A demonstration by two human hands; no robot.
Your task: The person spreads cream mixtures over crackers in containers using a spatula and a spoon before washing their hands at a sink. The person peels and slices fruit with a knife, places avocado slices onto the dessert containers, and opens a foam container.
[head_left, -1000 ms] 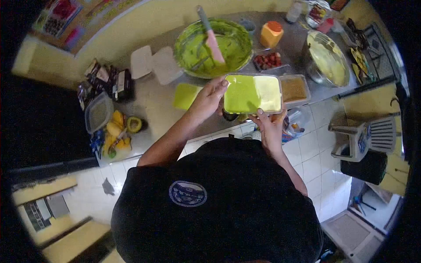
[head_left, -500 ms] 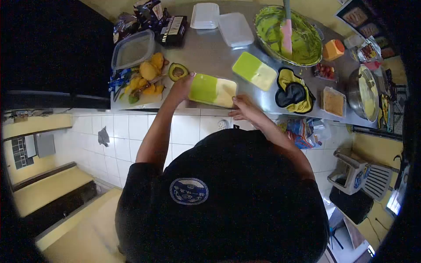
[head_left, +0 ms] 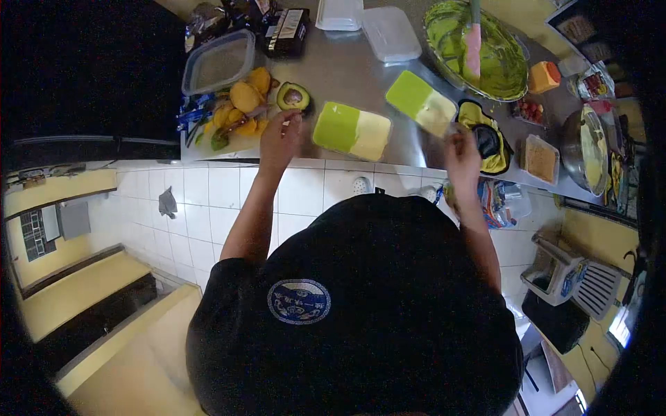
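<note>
Two rectangular tubs filled half green, half pale yellow lie on the metal table: one tub (head_left: 352, 132) between my hands, the other tub (head_left: 421, 102) farther back to the right. My left hand (head_left: 281, 139) is off the tubs, fingers apart, just in front of a halved avocado (head_left: 293, 97) with its pit. By the near corner of the farther tub is my right hand (head_left: 463, 154), its fingers curled and blurred; whether it touches the tub is unclear. Right of it lies a yellow and black cloth item (head_left: 494, 161).
Behind stands a large bowl (head_left: 444, 69) of green cream with a pink spatula (head_left: 473, 52). To the right are a brown-filled tub (head_left: 540, 158) and a steel bowl (head_left: 595, 152). Mango peels (head_left: 244, 97) and an empty container (head_left: 218, 62) lie left, white lidded boxes (head_left: 392, 35) at the back.
The tub I held was set down on the table beside the other one, and both hands let go. My right hand moved right toward the farther tub; my left hand stayed near the avocado.
</note>
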